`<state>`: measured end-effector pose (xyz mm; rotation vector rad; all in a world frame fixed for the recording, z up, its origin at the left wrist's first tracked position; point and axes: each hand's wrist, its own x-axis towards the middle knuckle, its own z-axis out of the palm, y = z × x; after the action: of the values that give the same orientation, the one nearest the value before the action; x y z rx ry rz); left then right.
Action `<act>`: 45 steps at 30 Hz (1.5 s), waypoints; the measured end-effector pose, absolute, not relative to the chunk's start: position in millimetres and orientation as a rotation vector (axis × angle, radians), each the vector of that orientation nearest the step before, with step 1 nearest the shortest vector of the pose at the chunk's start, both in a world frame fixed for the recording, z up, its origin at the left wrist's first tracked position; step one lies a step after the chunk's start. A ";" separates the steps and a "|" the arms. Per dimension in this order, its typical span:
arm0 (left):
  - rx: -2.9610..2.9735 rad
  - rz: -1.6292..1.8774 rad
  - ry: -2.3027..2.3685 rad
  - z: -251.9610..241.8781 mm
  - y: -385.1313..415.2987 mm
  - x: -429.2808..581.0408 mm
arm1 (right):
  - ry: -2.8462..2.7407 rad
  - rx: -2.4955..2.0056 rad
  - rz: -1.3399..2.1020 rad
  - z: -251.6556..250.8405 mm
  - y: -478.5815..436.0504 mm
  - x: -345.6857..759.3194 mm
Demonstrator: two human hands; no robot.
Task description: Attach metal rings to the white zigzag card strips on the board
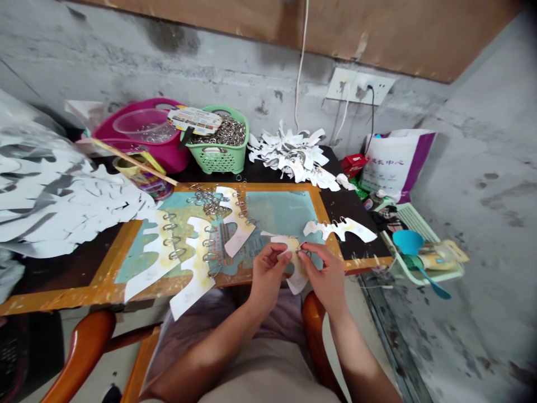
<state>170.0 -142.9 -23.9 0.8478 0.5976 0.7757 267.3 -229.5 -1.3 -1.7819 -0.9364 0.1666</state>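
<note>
In front of me, my left hand point(268, 271) is closed, thumb and fingers pinching the edge of a white cutout piece point(297, 281) with yellowish glue stains. Opposite it, my right hand point(325, 274) pinches a small metal ring point(298, 247) against the same piece; the fingertips partly hide it. Left of my hands lie more white cutouts: one near the middle point(240, 230), one at the front edge point(193, 288) and one farther left point(147, 272), each with metal rings along its side. Another cutout with rings point(350, 228) rests to the right. Loose rings point(210, 198) are heaped at the board's back.
A green basket of rings point(218, 159), a magenta basket point(176, 159) and a can with a stick point(145, 179) stand behind. White cutouts are piled at the back point(289, 154) and far left point(62, 196). At right are a bag point(390, 162) and a pale green tray point(448, 274).
</note>
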 end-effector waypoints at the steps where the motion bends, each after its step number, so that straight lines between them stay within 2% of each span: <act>1: 0.843 0.771 0.601 -24.3 -143.7 169.8 | -0.930 -1.780 0.192 -2.0 -229.2 267.9; 10: 0.925 0.721 0.526 -27.7 -156.3 163.5 | -1.041 -1.651 0.436 12.0 -236.7 289.9; 17: 1.585 0.794 0.261 -28.3 -169.7 129.1 | -1.432 -1.766 0.485 50.8 -239.8 312.5; 21: 2.113 0.892 0.309 -35.2 -181.0 112.3 | -1.756 -1.837 0.557 27.8 -223.3 329.0; 25: 2.340 0.944 0.095 -27.4 -174.2 118.0 | -1.841 -1.989 0.192 -9.6 -218.4 336.6; 28: 2.486 0.796 0.250 -18.9 -147.0 147.9 | -1.797 -2.006 0.042 -21.8 -223.6 336.1; 32: 2.566 0.452 0.270 -23.1 -107.3 188.5 | -1.809 -1.979 0.018 -28.0 -231.1 331.1; 38: 2.504 0.486 0.306 -37.1 -97.4 194.8 | -1.751 -2.002 -0.224 -49.8 -248.1 311.9; 41: 2.515 0.501 0.266 -38.4 -99.3 191.5 | -1.712 -1.963 -0.165 -50.0 -255.3 310.5; 45: 2.568 0.524 0.214 -38.0 -100.6 189.9 | -1.656 -1.829 0.105 -37.5 -257.2 323.2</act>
<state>189.9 -100.6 -38.0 2.5681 0.2135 0.5235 323.2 -257.2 -37.5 -1.8294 -1.6557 0.1051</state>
